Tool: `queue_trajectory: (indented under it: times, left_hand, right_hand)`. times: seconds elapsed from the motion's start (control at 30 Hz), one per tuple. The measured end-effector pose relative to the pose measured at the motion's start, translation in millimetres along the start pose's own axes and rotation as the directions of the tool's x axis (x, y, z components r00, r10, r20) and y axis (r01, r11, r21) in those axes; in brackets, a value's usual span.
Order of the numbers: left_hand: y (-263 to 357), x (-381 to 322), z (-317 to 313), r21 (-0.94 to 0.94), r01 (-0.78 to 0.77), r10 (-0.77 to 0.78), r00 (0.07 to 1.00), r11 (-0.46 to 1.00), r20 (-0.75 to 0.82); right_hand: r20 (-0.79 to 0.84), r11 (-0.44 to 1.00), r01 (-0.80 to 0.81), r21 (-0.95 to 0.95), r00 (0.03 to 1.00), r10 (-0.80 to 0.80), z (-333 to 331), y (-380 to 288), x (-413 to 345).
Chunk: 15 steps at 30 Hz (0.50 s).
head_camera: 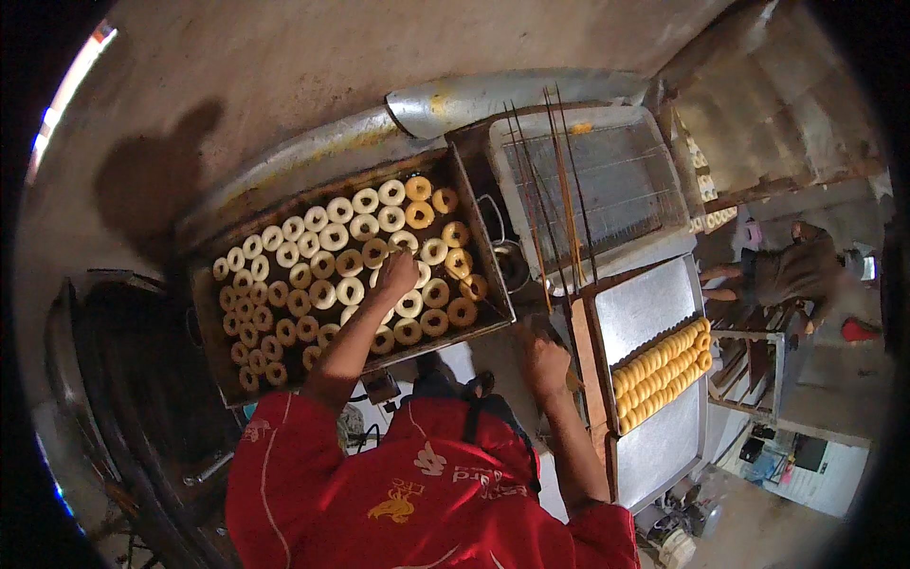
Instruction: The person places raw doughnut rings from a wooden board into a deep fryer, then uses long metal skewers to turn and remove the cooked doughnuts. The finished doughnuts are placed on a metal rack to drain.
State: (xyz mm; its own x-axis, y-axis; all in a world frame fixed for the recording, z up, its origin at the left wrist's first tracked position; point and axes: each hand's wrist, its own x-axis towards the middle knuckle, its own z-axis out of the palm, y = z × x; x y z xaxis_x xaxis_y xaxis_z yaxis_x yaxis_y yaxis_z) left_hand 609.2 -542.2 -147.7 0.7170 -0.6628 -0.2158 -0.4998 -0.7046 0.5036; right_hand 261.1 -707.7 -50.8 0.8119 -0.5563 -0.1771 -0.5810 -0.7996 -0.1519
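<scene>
A rectangular metal frying vat (483,235) of dark oil holds many floating ring doughnuts (350,290), some pale, others golden brown. My left hand (398,272) is over the doughnuts right of the vat's middle, fingers curled; whatever it may grip is hidden. Beyond the vat's near right corner, my right hand (546,361) is closed and slightly blurred. A thin stick (466,282) appears to run from it over the rim to the doughnuts at the right. Farther right, a metal tray (647,306) carries three rows of golden ring doughnuts (661,375) standing on edge.
Several thin rods (558,185) lie across a wire-mesh draining tray (611,192) right of the vat. A wooden board (591,355) borders the doughnut tray. Another person (796,274) stands beyond, near a metal rack (753,363). A dark metal structure (135,370) lies to the left.
</scene>
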Motion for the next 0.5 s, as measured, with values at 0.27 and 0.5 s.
queue_trajectory:
  times: [0.27,0.5]
  left_hand:
    - [-17.2,-86.1,11.5,-0.076,0.166,-0.167,0.986,0.983,-0.009]
    - [-9.8,-130.1,34.3,-0.119,0.207,-0.226,0.959,0.971,-0.173]
  right_hand:
    - [0.046,0.976,0.173,-0.131,0.985,-0.169,0.5,16.8,6.1]
    - [0.040,0.980,0.201,-0.003,0.979,-0.201,-100.4,11.5,-6.8]
